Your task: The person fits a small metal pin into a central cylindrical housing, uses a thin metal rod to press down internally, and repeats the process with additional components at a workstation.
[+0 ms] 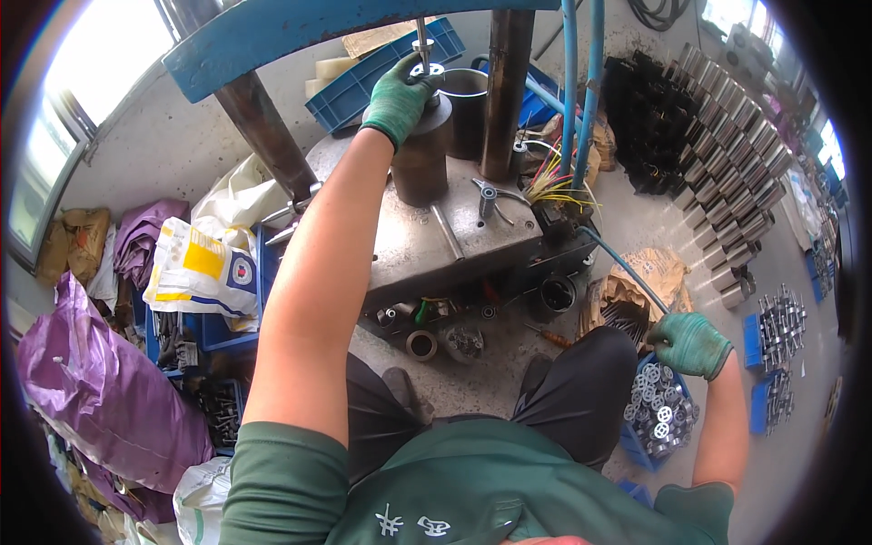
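Note:
My left hand (398, 102), in a green glove, reaches far forward to the press. Its fingers are closed at the edge of a spoked metal disc (427, 69), which sits above a thick steel cylinder (421, 168). Directly over the disc hangs the thin press rod (421, 32). At my right side, my gloved right hand (692, 346) is closed round the end of a long blue lever (627, 266). The lever runs forward to the press body. Below that hand stands a blue bin of loose spoked metal discs (661, 411).
A short metal bar (447, 232) and a small fitting (488, 195) lie on the press table (400, 263). Steel columns (507, 91) flank the cylinder. Stacked metal sleeves (727, 154) stand on the right. Purple sacks (109, 391) crowd the left, and coloured wires (556, 182) hang near the blue hoses.

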A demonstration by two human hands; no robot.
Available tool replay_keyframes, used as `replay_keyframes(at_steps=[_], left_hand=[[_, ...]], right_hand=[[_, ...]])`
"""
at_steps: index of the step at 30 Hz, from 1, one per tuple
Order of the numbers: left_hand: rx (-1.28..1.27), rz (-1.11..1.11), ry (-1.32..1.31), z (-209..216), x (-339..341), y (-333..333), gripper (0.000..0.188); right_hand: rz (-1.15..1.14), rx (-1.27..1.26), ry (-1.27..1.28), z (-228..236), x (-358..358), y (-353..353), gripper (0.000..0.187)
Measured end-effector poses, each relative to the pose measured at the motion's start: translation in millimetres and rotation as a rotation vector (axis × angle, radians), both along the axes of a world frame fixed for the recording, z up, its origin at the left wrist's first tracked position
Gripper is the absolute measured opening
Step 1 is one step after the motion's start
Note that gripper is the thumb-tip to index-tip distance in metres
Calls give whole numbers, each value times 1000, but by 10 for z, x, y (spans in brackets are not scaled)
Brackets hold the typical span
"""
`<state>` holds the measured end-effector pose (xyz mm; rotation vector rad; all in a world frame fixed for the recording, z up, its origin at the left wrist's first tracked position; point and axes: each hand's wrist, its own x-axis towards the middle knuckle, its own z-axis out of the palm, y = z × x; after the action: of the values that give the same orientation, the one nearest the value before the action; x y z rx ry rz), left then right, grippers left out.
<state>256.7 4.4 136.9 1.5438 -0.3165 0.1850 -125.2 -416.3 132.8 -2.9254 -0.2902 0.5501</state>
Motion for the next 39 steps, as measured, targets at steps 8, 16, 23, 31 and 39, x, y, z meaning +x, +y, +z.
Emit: replay_keyframes(at_steps=[8, 16, 23, 31, 39], left_hand=[[29, 36, 6, 33, -39, -6, 52], [-13, -2, 9, 13, -26, 49, 38], [83, 15, -13, 59, -88, 65, 40], [81, 23, -1, 84, -152, 18, 38], [57, 16, -39, 6, -41, 67, 33]], right_hand=[[41, -98, 56, -55, 0, -15, 32], [-139, 161, -155, -10, 21, -9, 34], [-138, 131, -82, 110, 71, 80, 35], [-99, 146, -29, 73, 59, 22, 33], [-116, 227, -348, 44, 79, -5, 32]])
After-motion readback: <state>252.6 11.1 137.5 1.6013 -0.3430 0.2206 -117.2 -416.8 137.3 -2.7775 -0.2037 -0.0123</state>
